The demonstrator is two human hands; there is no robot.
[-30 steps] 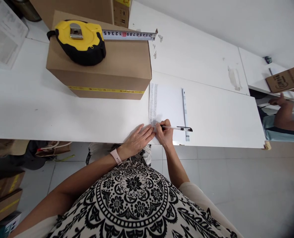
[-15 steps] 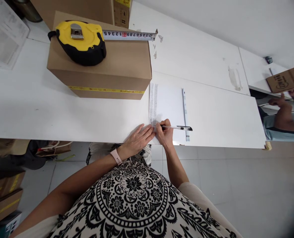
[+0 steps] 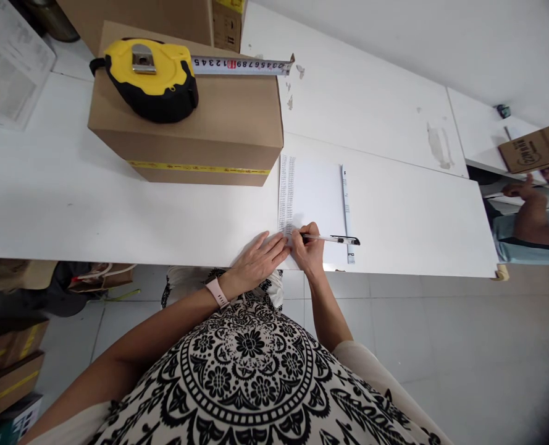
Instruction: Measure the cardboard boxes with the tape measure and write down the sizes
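My right hand (image 3: 308,248) is closed around a black-and-clear pen (image 3: 334,239), its tip down on a white sheet of paper (image 3: 319,198). Columns of small dark writing run along the sheet's left side. My left hand (image 3: 260,262) lies flat with fingers stretched out, its fingertips on the lower left corner of the sheet. Beyond my left hand stands a closed cardboard box (image 3: 237,114) with a yellow tape band. On top of it rests a yellow-and-black tape measure (image 3: 151,77), its blade pulled partly out along the box's top.
The white table (image 3: 408,222) runs left to right, its front edge close to my body. Printed papers (image 3: 10,62) lie at the far left. At the far right, another person's hands (image 3: 528,185) are near a cardboard box (image 3: 536,148). More boxes (image 3: 10,371) stand on the floor at left.
Both my hands and the pen stay almost in place. At the far right, the other person's hand and box shift very slightly.
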